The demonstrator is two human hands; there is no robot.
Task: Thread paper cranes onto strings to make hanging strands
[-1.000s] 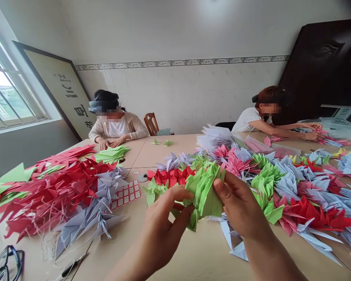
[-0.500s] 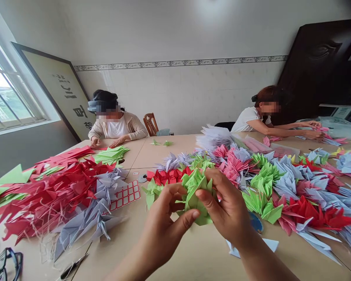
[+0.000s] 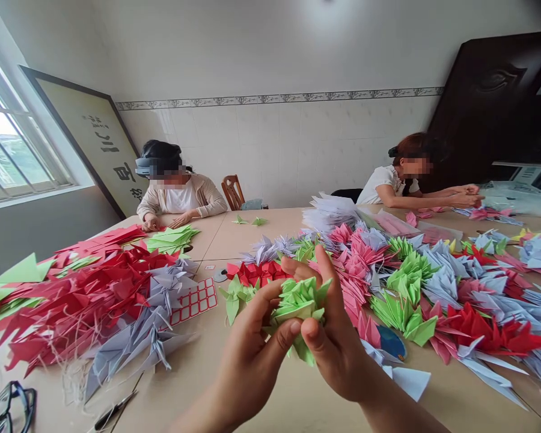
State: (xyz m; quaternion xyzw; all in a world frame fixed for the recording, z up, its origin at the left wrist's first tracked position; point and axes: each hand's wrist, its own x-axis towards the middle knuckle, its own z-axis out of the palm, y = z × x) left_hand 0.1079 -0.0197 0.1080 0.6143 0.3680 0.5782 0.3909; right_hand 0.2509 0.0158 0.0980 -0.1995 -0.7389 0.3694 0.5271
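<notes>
A bunch of light green origami cranes (image 3: 301, 299), stacked tightly together, is held up over the table in front of me. My left hand (image 3: 256, 346) wraps it from the left, thumb pressed on its near side. From the right, my right hand (image 3: 340, 343) cups the same bunch, its thumb near the left thumb and its longer fingers stretched up behind the paper. Fingers hide parts of the bunch. Just behind lie a row of red cranes (image 3: 258, 272) and a single green crane (image 3: 238, 296).
A heap of red folded paper (image 3: 90, 294) covers the left side, with scissors (image 3: 115, 410) and glasses (image 3: 9, 403) nearer me. Bundles of coloured cranes (image 3: 406, 279) spread across the right. Two people (image 3: 175, 195) sit across the table (image 3: 207, 367).
The green bunch has tipped and sunk slightly between my hands. My right fingers have loosened and straightened upward, and the right hand has shifted a little lower.
</notes>
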